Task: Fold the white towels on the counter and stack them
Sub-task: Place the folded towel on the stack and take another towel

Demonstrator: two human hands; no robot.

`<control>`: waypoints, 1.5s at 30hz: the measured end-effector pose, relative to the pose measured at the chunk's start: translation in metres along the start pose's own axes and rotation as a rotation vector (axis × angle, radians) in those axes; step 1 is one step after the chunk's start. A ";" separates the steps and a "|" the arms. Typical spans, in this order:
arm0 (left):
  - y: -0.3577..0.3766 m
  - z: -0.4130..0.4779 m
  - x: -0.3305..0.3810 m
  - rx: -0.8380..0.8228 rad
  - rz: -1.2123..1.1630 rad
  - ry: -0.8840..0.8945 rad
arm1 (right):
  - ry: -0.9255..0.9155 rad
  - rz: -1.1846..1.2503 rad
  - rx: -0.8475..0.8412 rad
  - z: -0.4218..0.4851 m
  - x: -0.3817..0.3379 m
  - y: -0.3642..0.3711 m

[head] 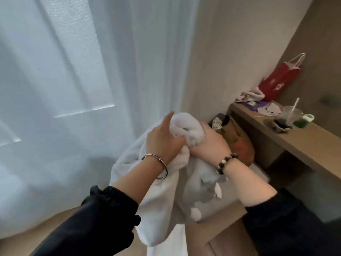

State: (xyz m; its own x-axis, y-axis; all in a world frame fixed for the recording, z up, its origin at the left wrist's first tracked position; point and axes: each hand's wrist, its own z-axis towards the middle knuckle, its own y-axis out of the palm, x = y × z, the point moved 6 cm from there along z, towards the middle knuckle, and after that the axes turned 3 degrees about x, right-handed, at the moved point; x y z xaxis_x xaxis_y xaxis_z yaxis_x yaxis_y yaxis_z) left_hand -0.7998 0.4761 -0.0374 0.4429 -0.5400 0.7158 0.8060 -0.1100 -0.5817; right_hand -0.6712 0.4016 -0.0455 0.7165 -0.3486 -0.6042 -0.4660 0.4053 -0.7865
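Note:
A white towel (162, 196) hangs bunched in the air in front of me, its lower part drooping past my forearms toward the floor. My left hand (163, 140) grips the bunched top of the towel from the left, thumb raised along the fabric. My right hand (210, 141) holds the same bunch from the right, fingers curled into the cloth. Both wrists wear bracelets and both arms have dark sleeves. The towel's far side is hidden behind my hands.
A wooden counter (302, 143) runs along the right wall, carrying a red paper bag (278, 84), a crumpled cloth (251, 95), a plastic cup with a straw (291, 115) and small clutter. A brown bag (238, 139) sits beside the counter. White curtains (83, 89) fill the left.

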 end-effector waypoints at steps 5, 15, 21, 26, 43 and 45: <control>0.113 -0.006 0.087 -0.254 -0.086 0.058 | 0.127 -0.078 0.145 -0.027 0.097 -0.089; 0.351 -0.043 0.318 -0.653 -0.234 0.293 | 0.481 -0.154 0.374 -0.090 0.328 -0.287; 0.468 -0.058 0.452 -0.774 -0.387 0.340 | 0.552 -0.103 0.664 -0.123 0.420 -0.411; 0.530 -0.042 0.553 -0.682 -0.418 0.660 | 0.588 -0.086 0.811 -0.126 0.488 -0.502; 0.861 -0.053 0.565 -1.101 0.342 1.155 | 1.195 -0.548 0.315 -0.151 0.808 -0.525; 0.887 -0.072 0.564 -1.142 0.372 1.110 | 1.182 -0.537 0.261 -0.151 0.838 -0.518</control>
State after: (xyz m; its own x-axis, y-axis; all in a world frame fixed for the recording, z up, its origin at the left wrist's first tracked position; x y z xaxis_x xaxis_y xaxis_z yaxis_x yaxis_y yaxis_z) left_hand 0.1362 0.0137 -0.1774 -0.3551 -0.9212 0.1591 -0.1896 -0.0957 -0.9772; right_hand 0.0922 -0.2279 -0.1638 -0.1632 -0.9834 -0.0793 -0.0602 0.0901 -0.9941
